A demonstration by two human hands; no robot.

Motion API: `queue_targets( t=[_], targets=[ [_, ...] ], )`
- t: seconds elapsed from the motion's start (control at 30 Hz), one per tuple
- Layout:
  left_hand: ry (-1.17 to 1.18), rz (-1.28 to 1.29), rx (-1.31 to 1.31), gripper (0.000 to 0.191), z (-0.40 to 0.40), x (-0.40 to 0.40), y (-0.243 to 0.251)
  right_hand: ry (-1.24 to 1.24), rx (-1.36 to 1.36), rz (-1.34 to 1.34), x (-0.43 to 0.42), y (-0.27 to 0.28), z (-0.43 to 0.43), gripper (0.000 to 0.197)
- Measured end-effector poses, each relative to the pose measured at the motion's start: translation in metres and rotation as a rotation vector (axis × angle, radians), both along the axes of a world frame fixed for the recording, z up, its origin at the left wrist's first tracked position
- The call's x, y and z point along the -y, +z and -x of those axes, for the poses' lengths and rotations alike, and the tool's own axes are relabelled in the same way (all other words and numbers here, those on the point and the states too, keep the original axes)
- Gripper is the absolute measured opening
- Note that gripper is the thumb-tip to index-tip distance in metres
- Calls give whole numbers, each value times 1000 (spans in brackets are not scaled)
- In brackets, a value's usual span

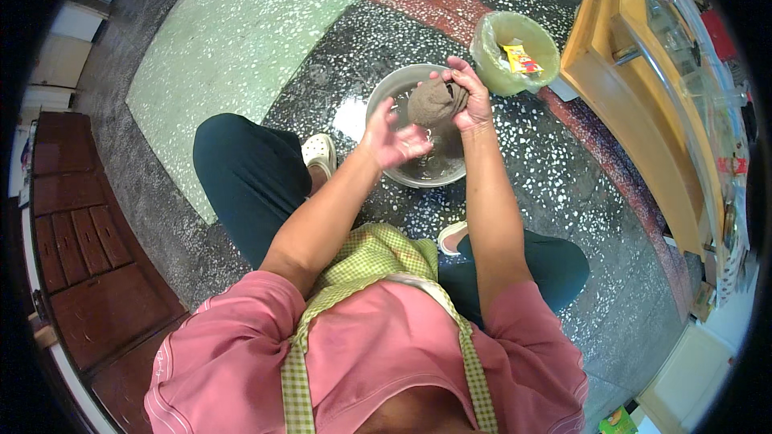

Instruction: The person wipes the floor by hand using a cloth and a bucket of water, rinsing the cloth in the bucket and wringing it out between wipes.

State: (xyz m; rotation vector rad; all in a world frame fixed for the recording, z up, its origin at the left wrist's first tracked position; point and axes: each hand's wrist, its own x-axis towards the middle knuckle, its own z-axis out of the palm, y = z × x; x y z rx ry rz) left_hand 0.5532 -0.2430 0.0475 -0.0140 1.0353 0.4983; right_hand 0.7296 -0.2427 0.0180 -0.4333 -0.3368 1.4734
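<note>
A wadded brown cloth (435,102) is gripped in my right hand (473,96), above a round metal basin (375,96). Water (443,150) lies in the basin, which stands on the floor between my feet. My left hand (395,137) hovers over the basin's near left side, fingers spread and palm turned up, just left of and below the cloth. It holds nothing. Part of the basin's far right rim is hidden behind the cloth and my right hand.
A green waste bin (515,84) with a plastic liner and a yellow packet (522,60) stands beyond the basin to the right. Wooden furniture (639,108) curves along the right. A dark wooden door (90,241) is at the left. The speckled terrazzo floor (325,72) looks wet beside the basin.
</note>
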Motion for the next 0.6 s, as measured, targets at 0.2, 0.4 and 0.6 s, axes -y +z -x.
queue_targets(
  t=[0.2, 0.4, 0.6],
  targets=[
    [305, -98, 937, 51, -21, 35, 55, 6, -212, -92, 17, 21, 38, 31],
    [47, -84, 1071, 40, -6, 17, 42, 36, -181, -147, 14, 42, 39, 25],
    [-444, -679, 152, 80, -1, 7, 74, 96, 348, -65, -1, 61, 25, 23]
  ],
)
